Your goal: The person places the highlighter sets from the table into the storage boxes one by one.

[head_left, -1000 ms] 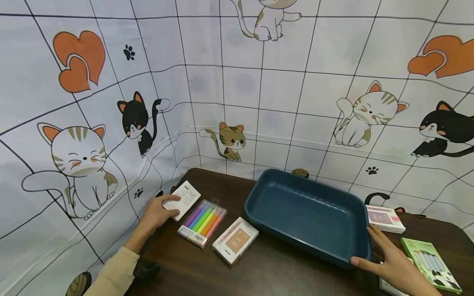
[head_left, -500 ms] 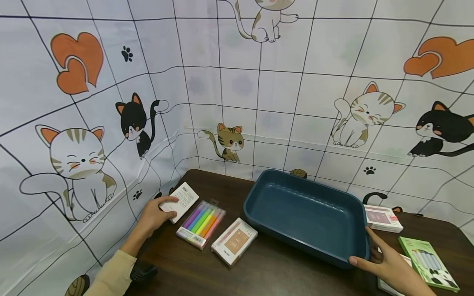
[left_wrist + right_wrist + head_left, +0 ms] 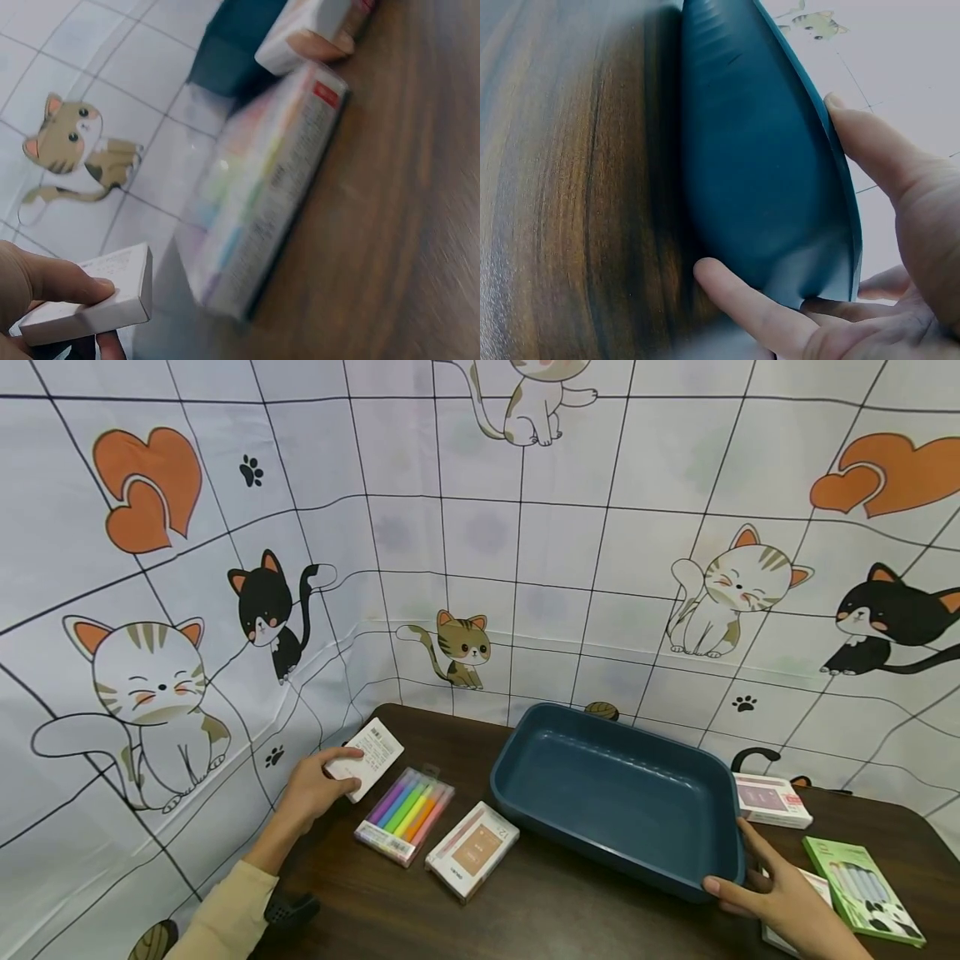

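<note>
Left hand (image 3: 311,789) pinches a white box (image 3: 371,758) near the counter's (image 3: 577,910) left edge; right hand (image 3: 787,897) grips a blue tray (image 3: 622,802).

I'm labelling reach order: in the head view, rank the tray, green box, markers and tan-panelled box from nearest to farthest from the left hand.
From the left hand:
1. Markers: just to its right.
2. Tan-panelled box: next one right.
3. Tray: right of centre.
4. Green box: far right.
</note>
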`<action>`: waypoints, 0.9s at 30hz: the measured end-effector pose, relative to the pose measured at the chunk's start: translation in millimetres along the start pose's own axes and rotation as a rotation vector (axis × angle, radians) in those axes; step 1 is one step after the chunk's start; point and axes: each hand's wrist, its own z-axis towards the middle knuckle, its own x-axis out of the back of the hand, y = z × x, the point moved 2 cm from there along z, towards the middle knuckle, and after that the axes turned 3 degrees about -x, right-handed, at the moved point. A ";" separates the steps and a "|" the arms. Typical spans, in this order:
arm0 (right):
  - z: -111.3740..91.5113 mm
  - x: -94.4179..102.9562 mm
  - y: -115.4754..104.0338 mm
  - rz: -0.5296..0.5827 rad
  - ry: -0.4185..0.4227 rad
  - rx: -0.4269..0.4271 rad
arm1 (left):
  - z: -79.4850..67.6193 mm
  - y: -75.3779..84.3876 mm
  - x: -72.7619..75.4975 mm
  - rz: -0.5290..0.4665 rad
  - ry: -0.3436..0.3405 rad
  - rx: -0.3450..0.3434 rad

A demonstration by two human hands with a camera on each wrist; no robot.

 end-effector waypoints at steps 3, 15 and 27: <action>-1.2 -1.3 0.6 0.037 -0.004 0.004 | 0.8 14.6 -2.0 -0.012 0.002 -0.009; -0.9 -2.5 2.3 0.001 0.043 -0.021 | 0.4 74.1 -28.1 -0.184 -0.086 -0.092; -0.8 -4.5 5.0 0.045 0.045 -0.027 | -3.1 111.8 -57.9 -0.196 -0.177 -0.163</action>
